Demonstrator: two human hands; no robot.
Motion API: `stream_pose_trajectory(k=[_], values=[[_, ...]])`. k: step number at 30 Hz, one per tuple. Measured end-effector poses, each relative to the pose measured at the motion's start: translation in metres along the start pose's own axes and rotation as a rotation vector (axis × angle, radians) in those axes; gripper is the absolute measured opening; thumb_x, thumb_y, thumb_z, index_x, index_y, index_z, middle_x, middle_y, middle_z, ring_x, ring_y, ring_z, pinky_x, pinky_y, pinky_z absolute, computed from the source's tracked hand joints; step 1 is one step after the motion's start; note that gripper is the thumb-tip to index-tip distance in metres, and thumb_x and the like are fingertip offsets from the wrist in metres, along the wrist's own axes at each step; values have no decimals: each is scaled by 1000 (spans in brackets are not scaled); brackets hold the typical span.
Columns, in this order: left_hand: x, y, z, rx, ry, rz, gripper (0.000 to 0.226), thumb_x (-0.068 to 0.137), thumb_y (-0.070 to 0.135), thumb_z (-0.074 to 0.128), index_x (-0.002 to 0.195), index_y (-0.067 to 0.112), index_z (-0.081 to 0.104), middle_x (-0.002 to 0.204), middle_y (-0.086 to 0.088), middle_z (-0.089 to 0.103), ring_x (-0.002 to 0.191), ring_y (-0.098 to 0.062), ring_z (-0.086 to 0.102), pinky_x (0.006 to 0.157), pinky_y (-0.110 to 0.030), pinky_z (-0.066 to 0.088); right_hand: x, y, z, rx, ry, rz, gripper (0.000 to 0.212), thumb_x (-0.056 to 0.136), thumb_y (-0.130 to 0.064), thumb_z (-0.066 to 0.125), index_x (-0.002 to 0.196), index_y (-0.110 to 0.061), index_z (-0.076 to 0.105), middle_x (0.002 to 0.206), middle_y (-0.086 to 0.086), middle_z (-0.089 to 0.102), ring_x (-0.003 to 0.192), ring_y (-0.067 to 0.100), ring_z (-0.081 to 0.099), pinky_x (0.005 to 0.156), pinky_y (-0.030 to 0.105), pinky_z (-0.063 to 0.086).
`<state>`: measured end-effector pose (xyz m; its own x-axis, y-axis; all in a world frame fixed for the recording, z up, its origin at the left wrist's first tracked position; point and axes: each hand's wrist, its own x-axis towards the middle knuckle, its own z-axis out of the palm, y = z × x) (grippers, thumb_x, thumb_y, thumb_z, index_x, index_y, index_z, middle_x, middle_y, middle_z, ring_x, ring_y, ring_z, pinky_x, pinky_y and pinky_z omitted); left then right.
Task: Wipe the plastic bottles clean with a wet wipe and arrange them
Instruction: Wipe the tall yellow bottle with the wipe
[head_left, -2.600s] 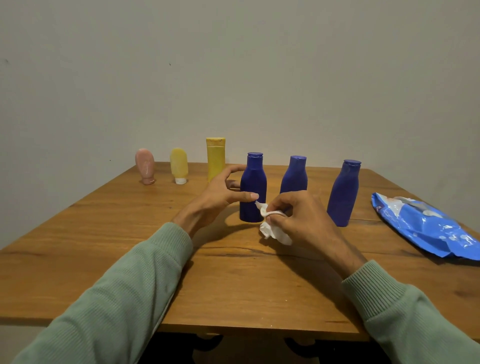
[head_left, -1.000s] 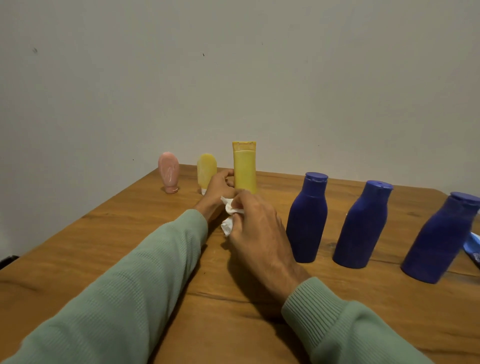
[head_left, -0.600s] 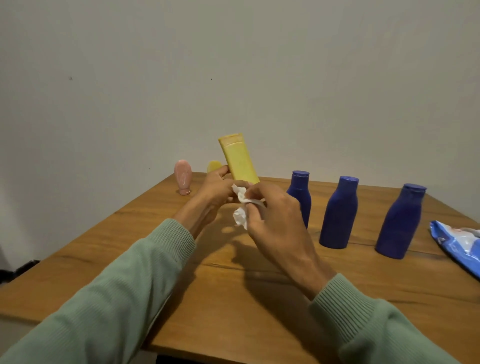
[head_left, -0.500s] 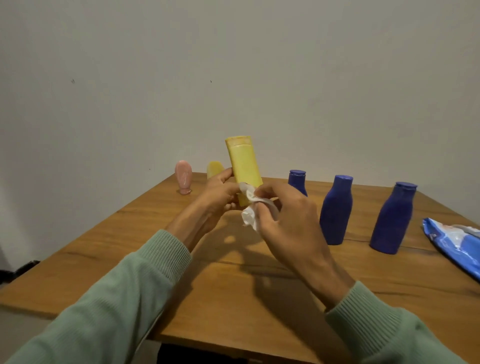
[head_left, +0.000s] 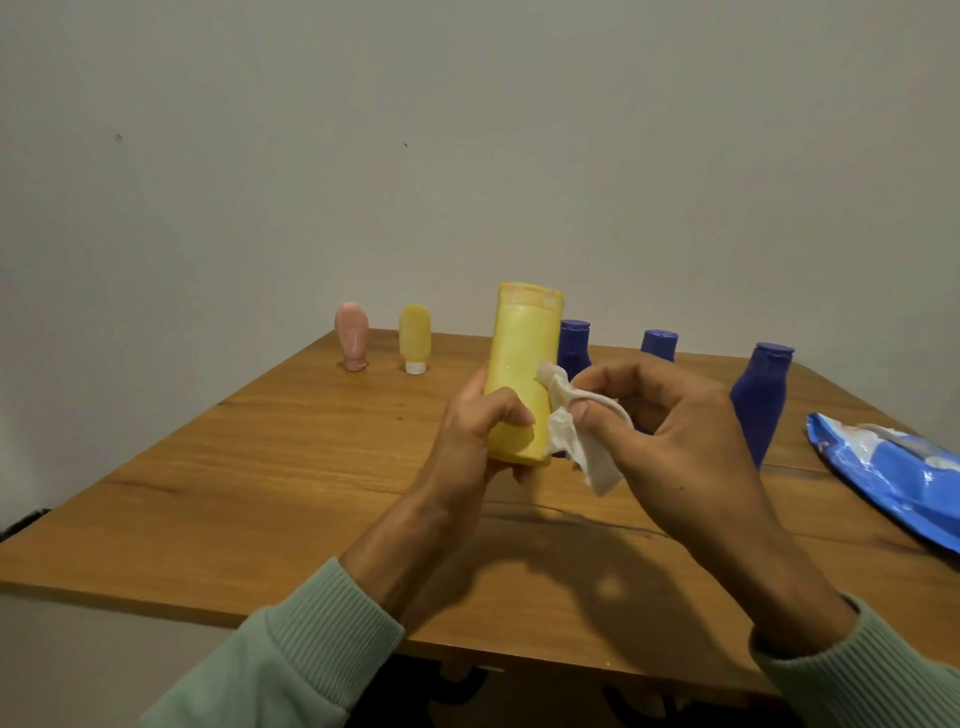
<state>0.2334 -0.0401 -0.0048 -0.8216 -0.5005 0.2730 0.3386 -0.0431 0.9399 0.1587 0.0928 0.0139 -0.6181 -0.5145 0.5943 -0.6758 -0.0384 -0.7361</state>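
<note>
**Item in hand:** tall yellow flat-sided plastic bottle (head_left: 522, 371), lifted off the wooden tabletop (head_left: 260, 493) and held roughly upright above its middle.
**Left hand** (head_left: 478, 441): fingers wrapped round the bottle's lower end.
**Right hand** (head_left: 675, 436): pinches a crumpled white wet wipe (head_left: 571, 441), which touches the bottle's right side.

**Progress:** wiping of this bottle looks under way.
- Three dark blue plastic bottles (head_left: 761, 395) stand in a row behind the hands, toward the right edge.
- A small pink rounded bottle (head_left: 351, 336) and a small yellow rounded bottle (head_left: 414, 338) stand at the far left corner.
- Which of these are already clean cannot be judged from this view.
- Setting the tall bottle back in line is still to do.

**Also present:** blue wipe packet (head_left: 898, 473), at the right edge.

**Change:** 2.6 s ago the tall bottle stood in the far row and the left hand was at a blue bottle. Half a second ago the tall bottle leaned left; it is now straighter and nearer.
</note>
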Motion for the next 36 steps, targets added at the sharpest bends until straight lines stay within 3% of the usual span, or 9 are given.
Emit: stream_pose_trajectory(k=[3, 7, 12, 17, 20, 24, 28, 33, 36], values=[[-4, 0, 7, -93, 33, -54, 41, 80, 38, 54, 108, 10, 63, 78, -5, 69, 63, -21, 62, 52, -33, 47, -1, 1, -2, -18, -12, -5, 18, 82, -20, 70, 93, -33, 63, 91, -18, 62, 86, -6, 58, 64, 9, 51], [-2, 2, 8, -258, -24, -199, 60, 98, 56, 26, 117, 15, 65, 85, -14, 70, 63, -27, 60, 58, -35, 46, -1, -2, -3, -61, -3, -79, 24, 82, -17, 70, 91, -36, 59, 89, -22, 60, 89, -11, 56, 65, 5, 47], [-1, 3, 11, -483, -25, -354, 56, 101, 52, 29, 121, 11, 62, 97, -15, 69, 81, -26, 64, 75, -40, 46, -5, -12, -7, -212, -135, -242, 25, 80, -19, 67, 104, -29, 64, 96, -25, 57, 98, -8, 53, 76, 4, 45], [-4, 1, 11, -591, -10, -441, 58, 99, 53, 36, 128, 7, 56, 93, -13, 69, 79, -23, 68, 72, -36, 55, -8, -14, -4, -417, -316, -389, 28, 80, -20, 64, 107, -24, 67, 107, -12, 61, 96, -2, 54, 74, 9, 45], [-6, 0, 12, -566, 0, -449, 58, 99, 55, 36, 129, 9, 55, 94, -13, 69, 81, -23, 68, 76, -38, 53, -6, -11, -2, -416, -359, -398, 28, 80, -18, 67, 108, -22, 68, 106, -10, 58, 96, 1, 53, 75, 11, 46], [-6, -3, 17, -546, 26, -367, 54, 100, 50, 34, 124, 7, 58, 94, -14, 68, 83, -23, 64, 80, -37, 48, -1, -7, -5, -423, -273, -356, 28, 80, -18, 69, 108, -21, 69, 105, -9, 58, 92, 1, 53, 72, 8, 42], [-10, -7, 21, -497, 21, -319, 55, 97, 51, 40, 117, 5, 62, 95, -15, 67, 88, -27, 65, 84, -41, 50, -3, -16, -9, -461, -532, -342, 25, 81, -22, 69, 105, -31, 69, 100, -20, 50, 94, -3, 51, 77, 9, 41], [-9, -13, 22, -569, 10, -226, 54, 103, 42, 32, 91, 10, 74, 83, -10, 67, 74, -20, 65, 68, -34, 53, -4, -7, -5, -464, -290, -409, 27, 77, -18, 74, 103, -22, 71, 96, -10, 57, 84, 0, 53, 67, 5, 42], [-12, -14, 24, -582, 14, -249, 51, 103, 42, 34, 91, 8, 70, 77, -10, 67, 69, -19, 67, 60, -32, 56, -5, -3, -3, -424, -345, -431, 24, 78, -20, 73, 101, -23, 72, 94, -12, 56, 84, 1, 53, 70, 12, 46]])
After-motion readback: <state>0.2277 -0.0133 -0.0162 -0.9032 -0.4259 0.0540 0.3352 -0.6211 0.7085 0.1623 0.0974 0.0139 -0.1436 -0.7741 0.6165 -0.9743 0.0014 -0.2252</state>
